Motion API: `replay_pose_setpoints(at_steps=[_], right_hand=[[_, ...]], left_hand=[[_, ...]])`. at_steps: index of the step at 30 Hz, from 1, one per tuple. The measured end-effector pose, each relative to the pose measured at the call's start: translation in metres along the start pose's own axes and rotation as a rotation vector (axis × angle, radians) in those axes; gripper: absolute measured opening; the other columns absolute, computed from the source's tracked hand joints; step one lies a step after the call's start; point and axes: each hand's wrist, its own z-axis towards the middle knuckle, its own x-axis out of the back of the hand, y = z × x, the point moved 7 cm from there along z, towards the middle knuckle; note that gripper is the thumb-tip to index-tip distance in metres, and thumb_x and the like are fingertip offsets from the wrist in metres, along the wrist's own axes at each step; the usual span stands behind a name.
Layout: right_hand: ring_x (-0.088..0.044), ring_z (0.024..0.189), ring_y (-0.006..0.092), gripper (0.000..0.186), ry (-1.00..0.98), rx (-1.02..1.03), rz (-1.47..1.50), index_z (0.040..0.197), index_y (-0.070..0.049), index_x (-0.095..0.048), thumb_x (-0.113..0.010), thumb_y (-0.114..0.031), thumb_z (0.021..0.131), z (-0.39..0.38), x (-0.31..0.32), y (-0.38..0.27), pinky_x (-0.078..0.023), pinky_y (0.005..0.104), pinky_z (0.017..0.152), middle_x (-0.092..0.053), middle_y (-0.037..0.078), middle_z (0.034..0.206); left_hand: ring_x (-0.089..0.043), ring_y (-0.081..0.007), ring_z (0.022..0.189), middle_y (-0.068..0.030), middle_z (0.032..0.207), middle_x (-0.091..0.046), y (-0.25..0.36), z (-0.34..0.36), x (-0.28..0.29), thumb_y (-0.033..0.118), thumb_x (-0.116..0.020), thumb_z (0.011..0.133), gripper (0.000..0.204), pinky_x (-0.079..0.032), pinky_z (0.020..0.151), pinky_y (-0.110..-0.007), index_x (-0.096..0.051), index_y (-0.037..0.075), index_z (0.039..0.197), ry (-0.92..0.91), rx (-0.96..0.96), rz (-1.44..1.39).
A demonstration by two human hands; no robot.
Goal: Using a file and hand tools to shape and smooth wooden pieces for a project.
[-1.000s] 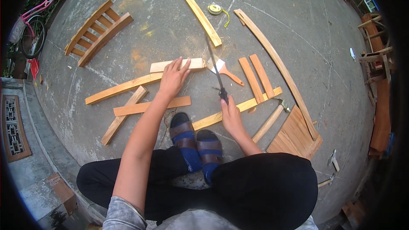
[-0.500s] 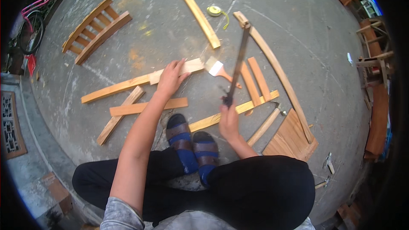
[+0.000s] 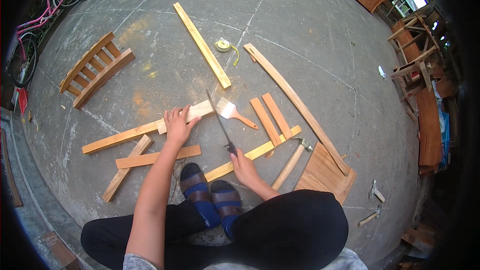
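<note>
My left hand (image 3: 177, 125) grips a short pale wooden board (image 3: 200, 110) from above, fingers over its far side and thumb near its right part. The board lies across a longer yellow wooden strip (image 3: 117, 139). My right hand (image 3: 244, 166) is closed round the dark handle of a long, narrow dark blade (image 3: 220, 120); whether its edge is toothed cannot be made out. The blade points away from me and crosses the board's right end. Just right of it lies a paintbrush (image 3: 243, 119) with an orange handle. My sandalled feet are below the board.
Around me on the concrete lie a hammer (image 3: 289, 169), two short slats (image 3: 276, 116), a long curved wooden piece (image 3: 295, 100), a flat panel (image 3: 325, 172), a tape measure (image 3: 223, 45) and a slatted wooden frame (image 3: 97, 70). Small tools (image 3: 376, 191) sit at the right.
The blade has moved left from beyond the brush to the board's right end, with my right hand. My left hand stays on the board. The whole view has shifted.
</note>
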Motion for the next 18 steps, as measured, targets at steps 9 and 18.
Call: replay_pose_setpoints(at_steps=[9,18], right_hand=[[-0.067,0.095,0.0546,0.041,-0.082,-0.023,0.053,0.129,0.003,-0.049,-0.047,-0.033,0.111,-0.004,-0.011,0.0,-0.052,0.0594,0.081,-0.068,0.036,0.096],[-0.065,0.107,0.0546,0.049,-0.135,-0.089,0.115,0.13,0.006,-0.051,-0.05,-0.038,0.109,0.001,-0.015,0.002,-0.051,0.0562,0.091,-0.067,0.039,0.108]], left_hand=[[-0.043,-0.0375,0.141,-0.0205,0.145,-0.053,-0.013,0.001,-0.017,0.067,-0.054,0.098,0.072,-0.02,0.121,-0.056,-0.048,0.023,0.156,-0.035,0.016,0.064],[-0.042,-0.0404,0.141,-0.0211,0.146,-0.051,-0.022,0.005,-0.024,0.073,-0.052,0.097,0.076,-0.02,0.12,-0.054,-0.047,0.027,0.156,-0.116,0.069,0.052]])
